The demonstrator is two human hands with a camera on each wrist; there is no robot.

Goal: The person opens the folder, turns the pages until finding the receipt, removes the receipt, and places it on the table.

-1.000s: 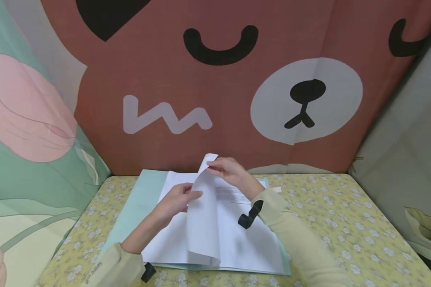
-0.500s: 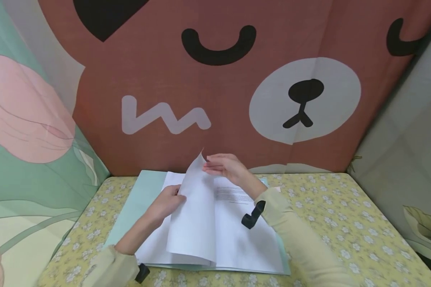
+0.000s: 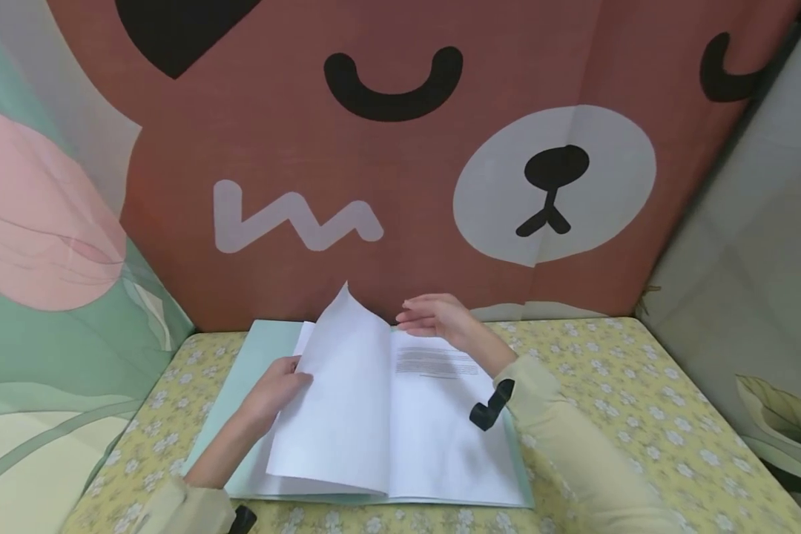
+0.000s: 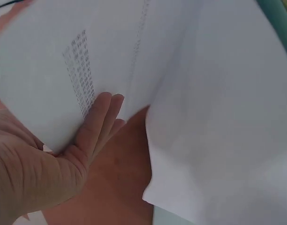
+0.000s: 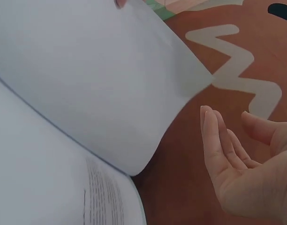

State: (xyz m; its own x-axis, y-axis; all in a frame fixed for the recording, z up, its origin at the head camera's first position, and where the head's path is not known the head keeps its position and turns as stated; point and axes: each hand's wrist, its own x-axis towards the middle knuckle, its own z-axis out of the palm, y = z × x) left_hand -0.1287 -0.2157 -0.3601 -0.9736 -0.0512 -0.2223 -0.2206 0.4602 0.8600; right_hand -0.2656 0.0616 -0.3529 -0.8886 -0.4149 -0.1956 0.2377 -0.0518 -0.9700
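A light green folder lies spread on the table, with white sheets inside it. One page stands lifted over the left half, its far corner pointing up. At that page's left edge, my left hand pinches the paper, thumb in front and fingers behind. The left wrist view shows those fingers along the printed side of the sheet. My right hand hovers over the top of the right page, fingers loosely extended. In the right wrist view, a gap separates this hand from the raised page.
A yellow floral cloth covers the table. Behind it hangs a brown curtain with a bear design, and patterned drapes stand at both sides. Black straps circle both wrists.
My left hand has drawn the page leftward and down, so it now spreads wide over the left side. My right hand has let go of the page's top and shifted slightly right.
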